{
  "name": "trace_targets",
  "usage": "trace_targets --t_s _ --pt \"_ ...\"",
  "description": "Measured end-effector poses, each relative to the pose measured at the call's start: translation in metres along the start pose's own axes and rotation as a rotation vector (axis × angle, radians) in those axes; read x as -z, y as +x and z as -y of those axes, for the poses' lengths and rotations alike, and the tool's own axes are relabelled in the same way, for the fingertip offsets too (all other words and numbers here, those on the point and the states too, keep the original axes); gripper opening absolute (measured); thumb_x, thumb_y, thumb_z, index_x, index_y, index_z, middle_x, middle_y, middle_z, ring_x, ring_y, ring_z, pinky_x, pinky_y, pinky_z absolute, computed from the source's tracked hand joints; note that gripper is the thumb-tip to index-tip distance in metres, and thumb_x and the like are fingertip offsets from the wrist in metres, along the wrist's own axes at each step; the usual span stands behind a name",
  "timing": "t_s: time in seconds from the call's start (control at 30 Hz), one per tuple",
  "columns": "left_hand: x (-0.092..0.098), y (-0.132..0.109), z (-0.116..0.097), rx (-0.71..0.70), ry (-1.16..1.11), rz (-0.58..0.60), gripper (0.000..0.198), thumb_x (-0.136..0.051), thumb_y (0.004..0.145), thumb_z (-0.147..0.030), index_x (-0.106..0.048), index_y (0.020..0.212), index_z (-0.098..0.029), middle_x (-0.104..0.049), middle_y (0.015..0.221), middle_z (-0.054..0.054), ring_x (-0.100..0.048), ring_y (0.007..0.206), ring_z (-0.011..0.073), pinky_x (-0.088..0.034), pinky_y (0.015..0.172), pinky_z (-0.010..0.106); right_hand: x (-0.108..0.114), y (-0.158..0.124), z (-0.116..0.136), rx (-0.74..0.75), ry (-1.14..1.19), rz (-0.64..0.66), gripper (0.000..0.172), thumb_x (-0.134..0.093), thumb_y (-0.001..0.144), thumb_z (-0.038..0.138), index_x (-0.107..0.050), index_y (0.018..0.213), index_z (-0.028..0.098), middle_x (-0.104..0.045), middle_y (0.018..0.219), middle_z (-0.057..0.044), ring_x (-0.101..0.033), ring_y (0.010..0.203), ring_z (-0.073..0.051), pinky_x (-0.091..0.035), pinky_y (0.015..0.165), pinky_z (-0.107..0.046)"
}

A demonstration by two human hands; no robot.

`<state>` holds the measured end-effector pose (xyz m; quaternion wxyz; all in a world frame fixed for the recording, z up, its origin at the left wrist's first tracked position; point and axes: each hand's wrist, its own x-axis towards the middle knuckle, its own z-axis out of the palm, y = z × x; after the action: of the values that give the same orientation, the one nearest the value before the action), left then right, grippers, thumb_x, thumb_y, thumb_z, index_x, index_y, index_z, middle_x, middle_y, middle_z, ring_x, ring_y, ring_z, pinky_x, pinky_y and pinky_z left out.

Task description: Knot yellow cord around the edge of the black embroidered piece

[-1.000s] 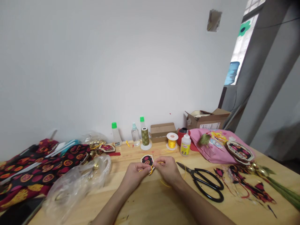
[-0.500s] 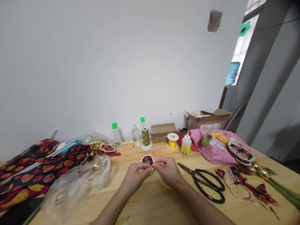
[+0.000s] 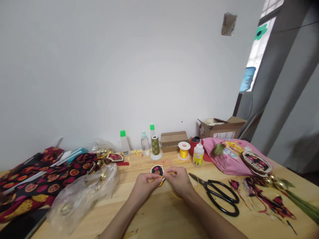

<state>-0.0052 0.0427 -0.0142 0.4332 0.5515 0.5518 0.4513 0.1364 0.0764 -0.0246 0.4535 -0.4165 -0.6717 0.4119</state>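
Both my hands meet in the middle of the wooden table. My left hand (image 3: 145, 183) is closed in a pinch on yellow cord (image 3: 161, 183), just below a small dark patterned plaque (image 3: 157, 169) with a pale rim. My right hand (image 3: 179, 180) pinches the same cord from the other side, its fingertips close to the left ones. A loose loop of cord trails under and past my right wrist. The fingers partly hide the knotted stretch of cord at the plaque's lower edge. Black-handled scissors (image 3: 219, 196) lie right of my right hand, blades partly apart.
Behind the hands stand a green thread spool (image 3: 155, 146), a yellow cord spool (image 3: 183, 151) and a glue bottle (image 3: 198, 154). Patterned fabric (image 3: 74, 169) and a clear plastic bag (image 3: 82, 196) cover the left side. A pink bag (image 3: 224, 162) and fabric scraps (image 3: 271, 199) lie right.
Almost nothing differs. Both hands keep their pinch on the cord beside the plaque, and the whole view has shifted very slightly.
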Motion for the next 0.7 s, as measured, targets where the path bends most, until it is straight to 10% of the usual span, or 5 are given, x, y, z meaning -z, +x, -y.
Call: trace_targets --t_s 0.7 --pt "0.0007 -0.0003 -0.0022 -0.013 -0.001 0.026 0.026 -0.059 0.058 -0.037 -0.067 0.067 -0.014 -0.067 0.063 0.003 -0.054 0.058 0.0139 -0.037 0.055 0.020 0.0055 -0.0014 0.0080 0.154 -0.236 0.043 0.017 -0.049 0.066 0.024 -0.065 0.066 0.019 -0.055 0.055 0.002 -0.043 0.051 -0.009 -0.030 0.047 -0.018"
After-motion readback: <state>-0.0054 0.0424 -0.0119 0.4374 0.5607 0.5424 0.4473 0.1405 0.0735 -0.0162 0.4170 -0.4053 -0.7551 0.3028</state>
